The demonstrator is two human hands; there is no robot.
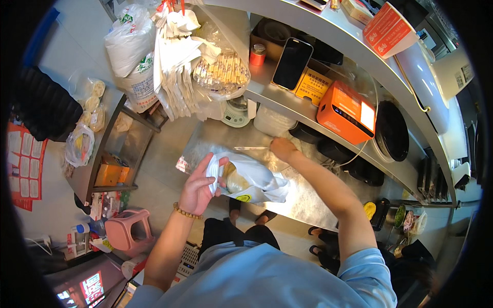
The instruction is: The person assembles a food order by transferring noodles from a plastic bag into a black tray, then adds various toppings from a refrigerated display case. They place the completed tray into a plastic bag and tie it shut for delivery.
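Observation:
My left hand (197, 186), a bead bracelet at its wrist, grips the gathered handles of a white plastic carrier bag (267, 179). The bag lies on the metal counter (303, 205), and a rounded, clear-wrapped yellowish item (235, 179) shows through its opening. Beyond the bag, my right hand (283, 150) is closed low over the counter, fingers mostly hidden. From its fingertips a thin pale stick-like packet (250, 148) points left, level with the counter; its contents cannot be made out.
White bags (177, 66) hang at the far left beside a clear bag of small yellow packets (221, 72). A shelf over the counter holds a black phone (292, 62) and an orange printer-like box (346, 113). A pink stool (129, 228) stands left. Another person's feet (316, 250) show at right.

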